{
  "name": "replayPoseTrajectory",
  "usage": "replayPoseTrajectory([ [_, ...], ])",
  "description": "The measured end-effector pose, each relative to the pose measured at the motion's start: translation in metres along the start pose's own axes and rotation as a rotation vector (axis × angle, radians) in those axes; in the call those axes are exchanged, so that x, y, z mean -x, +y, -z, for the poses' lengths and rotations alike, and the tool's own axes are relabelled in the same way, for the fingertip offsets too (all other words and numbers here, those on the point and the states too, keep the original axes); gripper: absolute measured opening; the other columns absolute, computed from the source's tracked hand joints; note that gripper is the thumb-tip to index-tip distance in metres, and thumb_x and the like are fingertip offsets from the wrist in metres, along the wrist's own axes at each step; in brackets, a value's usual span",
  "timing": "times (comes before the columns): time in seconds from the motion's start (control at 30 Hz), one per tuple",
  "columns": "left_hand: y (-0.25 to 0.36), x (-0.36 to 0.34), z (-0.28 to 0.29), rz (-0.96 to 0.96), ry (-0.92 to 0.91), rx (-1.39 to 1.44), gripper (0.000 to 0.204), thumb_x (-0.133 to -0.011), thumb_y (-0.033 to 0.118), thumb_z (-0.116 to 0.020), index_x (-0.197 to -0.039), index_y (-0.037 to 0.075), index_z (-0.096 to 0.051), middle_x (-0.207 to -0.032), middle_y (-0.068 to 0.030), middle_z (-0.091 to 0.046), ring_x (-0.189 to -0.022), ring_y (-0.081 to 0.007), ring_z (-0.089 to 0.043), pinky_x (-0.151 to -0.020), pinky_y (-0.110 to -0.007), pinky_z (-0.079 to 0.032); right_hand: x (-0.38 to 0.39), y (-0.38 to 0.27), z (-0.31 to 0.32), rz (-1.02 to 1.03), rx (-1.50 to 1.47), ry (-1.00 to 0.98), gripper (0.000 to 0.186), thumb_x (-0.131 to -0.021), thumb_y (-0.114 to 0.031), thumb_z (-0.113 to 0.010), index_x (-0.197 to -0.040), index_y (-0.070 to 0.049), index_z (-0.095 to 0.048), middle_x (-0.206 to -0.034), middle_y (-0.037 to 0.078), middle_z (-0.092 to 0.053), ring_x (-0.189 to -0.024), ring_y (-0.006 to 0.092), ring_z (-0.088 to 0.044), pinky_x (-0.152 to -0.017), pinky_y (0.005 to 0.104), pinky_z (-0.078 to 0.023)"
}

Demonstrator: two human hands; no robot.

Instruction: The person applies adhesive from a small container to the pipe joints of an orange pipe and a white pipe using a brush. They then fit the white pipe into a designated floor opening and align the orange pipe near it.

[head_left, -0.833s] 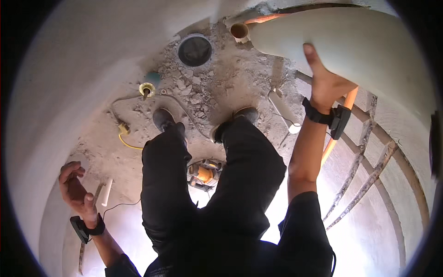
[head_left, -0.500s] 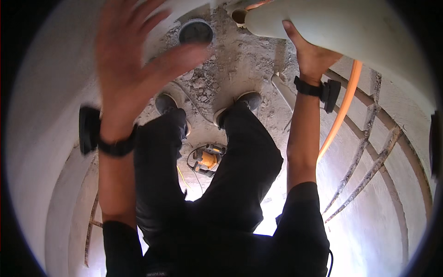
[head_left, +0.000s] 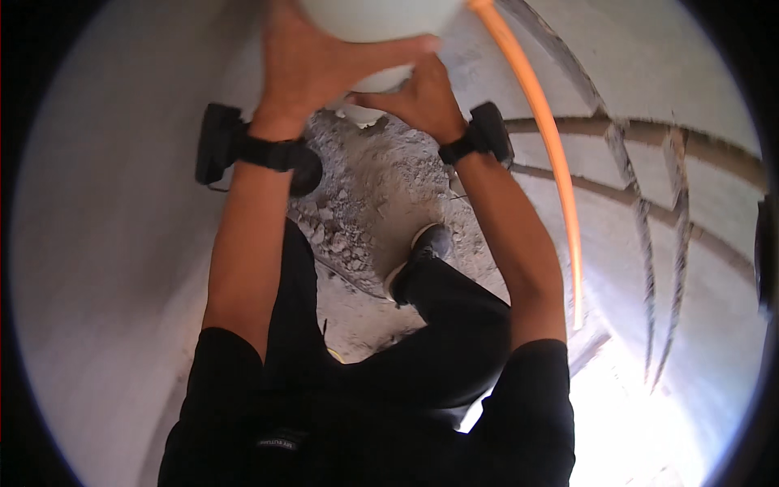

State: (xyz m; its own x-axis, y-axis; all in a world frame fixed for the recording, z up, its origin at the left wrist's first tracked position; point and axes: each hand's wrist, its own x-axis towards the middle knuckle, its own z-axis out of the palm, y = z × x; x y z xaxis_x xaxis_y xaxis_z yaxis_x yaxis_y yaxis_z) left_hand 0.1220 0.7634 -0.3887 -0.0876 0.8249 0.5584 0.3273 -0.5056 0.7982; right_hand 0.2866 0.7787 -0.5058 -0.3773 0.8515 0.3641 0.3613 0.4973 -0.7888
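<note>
A thick white plastic pipe hangs at the top of the view, its upper part cut off by the edge. My left hand is wrapped round its left side, thumb stretched across the front. Lower down, my right hand curves round the pipe's right side, its thumb pointing left beneath the left thumb. A pale lower section of the pipe shows between the two thumbs. Part of my left fingers is out of view.
An orange flexible conduit runs down the right wall, beside grooves chased into the plaster. Rubble covers the floor near my shoe. Behind my left wrist, a dark round opening is partly hidden. A plain wall stands at left.
My left hand was raised open and apart; now it grips the pipe. The pipe and my right hand have shifted left. The view has swung, and the yellow power tool is hidden.
</note>
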Motion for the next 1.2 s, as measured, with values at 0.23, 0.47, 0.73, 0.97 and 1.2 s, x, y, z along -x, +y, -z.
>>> replayPoseTrajectory([
  [0.23,-0.056,0.016,-0.003,-0.007,-0.24,-0.098,0.068,-0.068,0.01,-0.09,-0.126,-0.002,-0.056,-0.122,-0.0152,-0.063,-0.11,-0.0244,-0.062,-0.097,-0.039,-0.049,-0.004,0.017,0.002,-0.027,-0.025,-0.102,0.102,-0.057,-0.052,-0.09,-0.132,0.004,-0.049,-0.116,0.029,-0.065,-0.108,0.0398,-0.065,-0.094,0.0422,-0.052],
  [0.47,-0.089,0.023,-0.014,-0.204,-0.15,0.043,0.061,-0.064,0.015,-0.094,-0.114,-0.002,-0.063,-0.105,-0.0122,-0.07,-0.097,-0.023,-0.067,-0.087,-0.036,-0.054,0.019,0.056,-0.04,-0.063,-0.024,0.09,0.103,-0.062,-0.049,-0.09,-0.138,0.002,-0.044,-0.118,0.025,-0.065,-0.108,0.0405,-0.065,-0.093,0.0432,-0.053],
  [0.73,-0.131,0.046,-0.006,0.148,-0.177,-0.046,0.073,-0.064,0.022,-0.094,-0.12,-0.005,-0.057,-0.112,-0.0173,-0.066,-0.102,-0.0255,-0.065,-0.09,-0.039,-0.053,0.008,0.067,-0.049,-0.089,-0.146,0.014,0.093,-0.068,-0.03,-0.09,-0.139,0.004,-0.04,-0.127,0.023,-0.061,-0.114,0.0352,-0.062,-0.095,0.0434,-0.05],
  [0.97,-0.157,0.06,-0.011,0.164,-0.269,0.125,0.067,-0.064,0.019,-0.094,-0.118,-0.003,-0.062,-0.112,-0.0144,-0.069,-0.102,-0.0233,-0.066,-0.09,-0.037,-0.053,0.02,0.106,-0.081,-0.214,-0.083,-0.093,0.096,-0.068,-0.035,-0.092,-0.14,0.0,-0.04,-0.125,0.019,-0.065,-0.115,0.0338,-0.065,-0.094,0.0442,-0.054],
  [1.2,-0.193,0.07,-0.018,0.118,-0.216,0.113,0.075,-0.061,0.027,-0.095,-0.12,-0.001,-0.059,-0.113,-0.0147,-0.068,-0.104,-0.025,-0.066,-0.093,-0.038,-0.051,0.01,0.097,-0.087,-0.166,-0.12,0.017,0.089,-0.073,-0.025,-0.087,-0.143,0.001,-0.038,-0.132,0.024,-0.059,-0.117,0.0353,-0.061,-0.096,0.0441,-0.05],
])
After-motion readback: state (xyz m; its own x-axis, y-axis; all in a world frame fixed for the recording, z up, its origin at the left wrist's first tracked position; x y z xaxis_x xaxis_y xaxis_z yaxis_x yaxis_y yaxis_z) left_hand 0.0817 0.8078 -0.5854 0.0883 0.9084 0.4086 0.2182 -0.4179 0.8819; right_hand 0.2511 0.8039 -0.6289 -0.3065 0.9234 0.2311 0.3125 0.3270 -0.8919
